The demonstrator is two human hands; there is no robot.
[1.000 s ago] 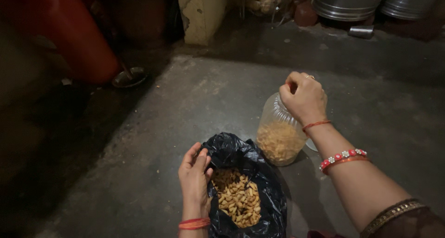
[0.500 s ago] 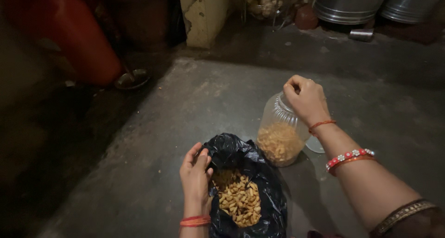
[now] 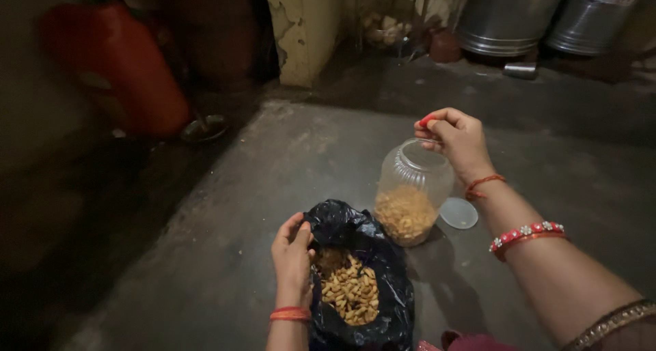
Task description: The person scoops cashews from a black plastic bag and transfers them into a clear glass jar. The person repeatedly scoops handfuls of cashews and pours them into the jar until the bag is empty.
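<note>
— What are the hands doing?

— The left hand (image 3: 292,255) grips the rim of a black plastic bag (image 3: 383,283) lying on the bare concrete floor (image 3: 205,255), fingers curled over the edge and holding it open. Inside the bag is a heap of pale yellow snack pieces (image 3: 352,293).

— And the other one?

— The right hand (image 3: 456,141) hovers right over the mouth of a clear plastic jar (image 3: 413,187), fingers bunched together in a loose fist. I cannot tell whether it holds any pieces. Red bangles circle that forearm, and a red thread sits at each wrist.

— Where is the jar?

— Upright on the floor, just beside the bag, on its far right side. It is roughly a third full of the same yellow pieces. Its clear round lid (image 3: 458,213) lies flat on the floor, just to the jar's right.

— Anything else around?

— A red cylinder (image 3: 123,71) leans at the far left, and two metal drums (image 3: 509,16) stand along the back wall, well apart from the hands.
</note>
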